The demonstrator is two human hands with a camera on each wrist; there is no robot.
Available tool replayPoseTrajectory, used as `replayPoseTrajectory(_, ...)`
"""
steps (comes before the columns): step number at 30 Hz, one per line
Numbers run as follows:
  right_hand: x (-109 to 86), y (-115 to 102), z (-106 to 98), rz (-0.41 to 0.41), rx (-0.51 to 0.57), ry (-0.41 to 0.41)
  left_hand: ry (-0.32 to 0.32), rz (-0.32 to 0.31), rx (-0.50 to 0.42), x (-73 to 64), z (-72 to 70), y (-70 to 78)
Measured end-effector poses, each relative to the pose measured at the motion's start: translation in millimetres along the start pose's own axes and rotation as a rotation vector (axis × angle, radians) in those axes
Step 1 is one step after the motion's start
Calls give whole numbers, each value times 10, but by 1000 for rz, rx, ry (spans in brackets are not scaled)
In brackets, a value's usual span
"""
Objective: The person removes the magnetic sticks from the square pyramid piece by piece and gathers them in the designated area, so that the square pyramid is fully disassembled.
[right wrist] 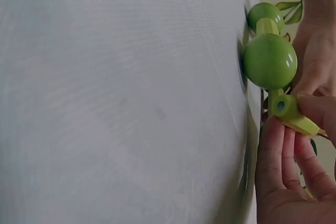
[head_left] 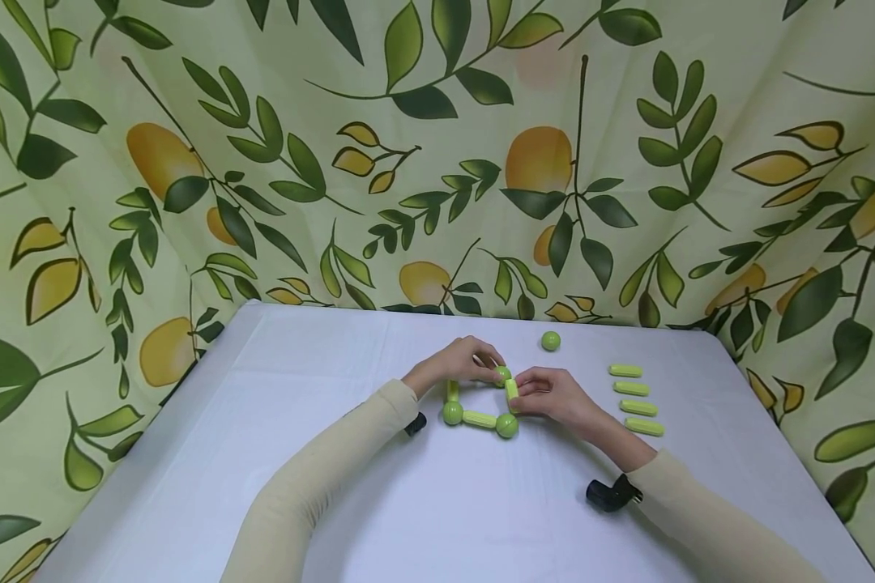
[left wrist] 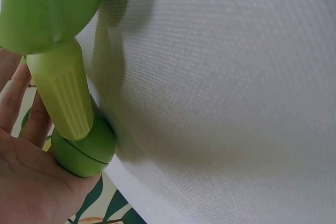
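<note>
Green balls and ribbed yellow-green sticks form a partial frame on the white table. A stick (head_left: 479,419) joins the near-left ball (head_left: 452,412) to the near-right ball (head_left: 506,426). Another stick (head_left: 453,391) runs from the near-left ball toward the back, partly hidden by the left wrist. At the frame's back right, my left hand (head_left: 470,359) holds a ball (head_left: 503,374) with thumb and fingers. My right hand (head_left: 554,394) pinches a stick (head_left: 511,393) between thumb and fingertips. In the right wrist view, that pinched stick (right wrist: 300,121) shows a bare end with a dark round inset.
Several loose sticks (head_left: 636,407) lie in a column to the right of the right hand. A single ball (head_left: 550,341) sits near the table's back edge. Behind the white-covered table (head_left: 481,502) hangs a leaf-and-fruit patterned curtain (head_left: 408,162).
</note>
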State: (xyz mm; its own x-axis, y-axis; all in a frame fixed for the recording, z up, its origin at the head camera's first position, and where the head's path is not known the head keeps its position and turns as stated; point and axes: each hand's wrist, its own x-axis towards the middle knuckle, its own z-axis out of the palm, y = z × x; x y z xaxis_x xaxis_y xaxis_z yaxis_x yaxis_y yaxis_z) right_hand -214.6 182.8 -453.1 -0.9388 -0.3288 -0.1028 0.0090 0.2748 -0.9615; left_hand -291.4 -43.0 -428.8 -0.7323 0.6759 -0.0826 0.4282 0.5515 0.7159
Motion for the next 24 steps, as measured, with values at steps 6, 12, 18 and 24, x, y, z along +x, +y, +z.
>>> replayPoseTrajectory(6,-71,66,-135,-13,21,13,-6,-9,-10,-8,-5,12)
replayPoseTrajectory(12,-179,94,-314,-33,-28,45,-7,-7,-14,-6,-8,9)
replayPoseTrajectory(18,-326,67,-532,-25,-60,58,-8,2,-11,6,-4,-8)
replayPoseTrajectory(24,-459,6,-773,-43,-112,69,-6,11,-10,7,-1,-18)
